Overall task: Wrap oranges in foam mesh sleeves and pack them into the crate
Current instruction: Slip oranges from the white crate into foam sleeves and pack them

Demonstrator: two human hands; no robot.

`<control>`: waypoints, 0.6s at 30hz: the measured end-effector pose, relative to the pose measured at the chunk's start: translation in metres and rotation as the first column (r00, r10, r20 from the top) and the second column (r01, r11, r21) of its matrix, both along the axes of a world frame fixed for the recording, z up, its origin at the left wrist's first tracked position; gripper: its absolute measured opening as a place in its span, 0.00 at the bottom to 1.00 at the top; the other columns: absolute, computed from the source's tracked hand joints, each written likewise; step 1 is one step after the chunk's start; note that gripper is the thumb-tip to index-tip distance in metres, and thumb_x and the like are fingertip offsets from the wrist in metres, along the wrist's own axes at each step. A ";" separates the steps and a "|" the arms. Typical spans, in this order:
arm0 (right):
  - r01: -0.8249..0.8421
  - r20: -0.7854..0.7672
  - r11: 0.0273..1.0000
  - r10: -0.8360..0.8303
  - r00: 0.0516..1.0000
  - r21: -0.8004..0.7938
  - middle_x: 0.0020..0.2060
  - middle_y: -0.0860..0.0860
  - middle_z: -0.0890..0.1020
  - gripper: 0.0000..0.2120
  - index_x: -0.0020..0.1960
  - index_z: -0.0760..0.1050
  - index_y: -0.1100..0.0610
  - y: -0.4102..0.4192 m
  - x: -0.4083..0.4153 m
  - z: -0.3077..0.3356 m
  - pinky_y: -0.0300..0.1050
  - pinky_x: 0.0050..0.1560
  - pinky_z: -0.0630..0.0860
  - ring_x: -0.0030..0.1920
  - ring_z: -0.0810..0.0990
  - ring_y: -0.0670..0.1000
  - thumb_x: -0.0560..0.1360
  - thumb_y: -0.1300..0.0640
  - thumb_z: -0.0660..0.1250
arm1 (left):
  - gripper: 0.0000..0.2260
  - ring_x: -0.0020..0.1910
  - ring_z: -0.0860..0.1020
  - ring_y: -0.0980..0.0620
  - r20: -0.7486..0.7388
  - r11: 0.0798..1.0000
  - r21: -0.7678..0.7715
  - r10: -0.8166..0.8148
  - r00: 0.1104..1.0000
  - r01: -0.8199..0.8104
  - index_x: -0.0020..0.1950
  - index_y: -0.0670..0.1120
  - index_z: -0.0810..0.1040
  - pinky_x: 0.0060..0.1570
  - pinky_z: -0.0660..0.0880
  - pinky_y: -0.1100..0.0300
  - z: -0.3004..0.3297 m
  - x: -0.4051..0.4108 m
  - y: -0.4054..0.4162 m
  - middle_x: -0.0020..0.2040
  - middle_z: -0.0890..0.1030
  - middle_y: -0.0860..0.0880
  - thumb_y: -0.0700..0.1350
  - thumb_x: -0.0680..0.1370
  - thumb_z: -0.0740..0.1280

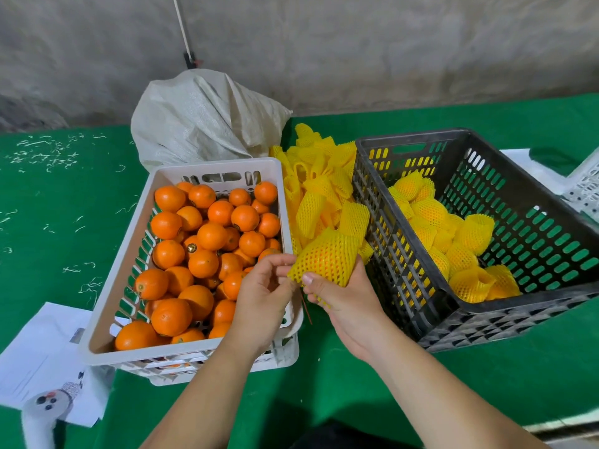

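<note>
Yellow foam mesh sleeve (325, 259) with an orange inside, held up between both hands, above the gap between the two crates. Right hand (345, 301) cups it from below and behind, fingers curled round it, thumb pressed on the lower front edge of the mesh. Left hand (264, 294) at the sleeve's left edge, fingertips drawn together and pinching the mesh rim. Both forearms bare, reaching in from the lower edge of view.

Low left corner: a white handheld controller (43, 408) lying on white printed paper sheets (39, 348), on the green table cover (340, 384).

Left of the hands: white plastic crate (107, 280), well filled with bare oranges (207, 236). Right of the hands: black slotted crate (479, 319), tilted, with wrapped oranges (453, 234) heaped along its left and near side, part of its floor bare.

Between the crates, just behind the held fruit: loose pile of empty yellow sleeves (319, 189), touching the black crate's wall.

Farther back: grey-white woven sack (204, 118) standing behind the white crate. Pale shreds (45, 153) scattered on the cover far left. Edge of another white crate (586, 186) at far right. Rough grey concrete wall (356, 43) behind the table.
</note>
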State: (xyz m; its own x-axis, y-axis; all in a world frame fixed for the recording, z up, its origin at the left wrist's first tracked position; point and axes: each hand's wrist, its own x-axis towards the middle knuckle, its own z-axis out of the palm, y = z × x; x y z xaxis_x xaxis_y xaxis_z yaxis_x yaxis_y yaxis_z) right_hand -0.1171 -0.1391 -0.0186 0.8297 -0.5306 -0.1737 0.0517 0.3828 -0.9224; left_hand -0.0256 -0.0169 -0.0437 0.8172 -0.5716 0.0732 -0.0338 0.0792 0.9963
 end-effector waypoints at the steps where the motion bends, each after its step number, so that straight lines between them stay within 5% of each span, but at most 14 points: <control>1: 0.019 -0.009 1.000 -0.019 1.000 -0.001 0.56 0.54 0.85 0.36 0.70 0.68 0.45 -0.001 0.000 -0.002 0.39 0.43 0.80 0.52 0.86 0.51 0.66 0.60 0.77 | 0.17 0.48 0.83 0.40 0.022 1.000 0.015 0.003 1.000 -0.004 0.57 0.56 0.83 0.47 0.82 0.48 -0.001 -0.001 0.001 0.48 0.85 0.44 0.34 0.82 0.68; 3: 0.040 -0.032 0.999 -0.039 0.999 0.014 0.56 0.56 0.85 0.39 0.72 0.67 0.46 -0.004 0.000 -0.006 0.41 0.42 0.80 0.49 0.86 0.51 0.66 0.60 0.78 | 0.13 0.48 0.83 0.40 0.060 0.999 0.036 -0.033 0.998 0.031 0.56 0.56 0.83 0.47 0.81 0.46 0.000 -0.004 0.000 0.48 0.85 0.46 0.37 0.81 0.69; 6: 0.056 -0.074 0.998 -0.056 0.996 0.003 0.54 0.55 0.85 0.40 0.72 0.67 0.46 -0.009 -0.001 -0.006 0.46 0.45 0.80 0.50 0.86 0.53 0.64 0.57 0.80 | 0.10 0.46 0.82 0.53 0.075 0.988 0.043 -0.149 0.986 0.146 0.59 0.57 0.82 0.47 0.79 0.59 0.003 -0.007 0.000 0.47 0.84 0.53 0.45 0.80 0.71; 10: 0.225 -0.107 0.966 -0.239 0.965 -0.129 0.48 0.52 0.85 0.39 0.70 0.69 0.48 -0.056 0.000 0.013 0.50 0.48 0.80 0.45 0.84 0.53 0.63 0.56 0.80 | 0.20 0.50 0.81 0.55 0.090 0.994 0.023 -0.111 0.990 0.110 0.73 0.59 0.72 0.57 0.76 0.65 0.003 -0.006 0.000 0.47 0.81 0.51 0.50 0.82 0.69; 12: 0.333 -0.131 0.938 -0.343 0.930 -0.093 0.44 0.54 0.83 0.47 0.78 0.58 0.46 -0.097 0.001 0.029 0.50 0.50 0.79 0.39 0.81 0.50 0.67 0.58 0.81 | 0.21 0.53 0.82 0.54 0.050 0.998 -0.001 -0.057 0.997 0.057 0.74 0.60 0.69 0.60 0.76 0.63 0.001 -0.004 0.001 0.48 0.81 0.50 0.49 0.82 0.68; 15: 0.480 -0.111 0.873 -0.471 0.875 0.087 0.52 0.57 0.78 0.48 0.77 0.51 0.44 -0.147 0.004 0.053 0.46 0.46 0.84 0.43 0.81 0.48 0.71 0.65 0.79 | 0.23 0.56 0.82 0.52 -0.031 1.000 0.002 -0.030 0.999 0.030 0.74 0.59 0.69 0.67 0.72 0.53 0.002 0.001 0.000 0.48 0.81 0.50 0.52 0.80 0.70; 18: 0.512 -0.109 0.847 -0.500 0.859 0.145 0.58 0.54 0.74 0.60 0.80 0.33 0.41 -0.159 0.011 0.062 0.53 0.63 0.79 0.52 0.82 0.50 0.73 0.63 0.78 | 0.22 0.58 0.82 0.52 -0.094 0.998 0.022 -0.060 0.994 0.062 0.72 0.63 0.72 0.69 0.71 0.49 0.003 0.005 -0.001 0.49 0.82 0.49 0.53 0.79 0.71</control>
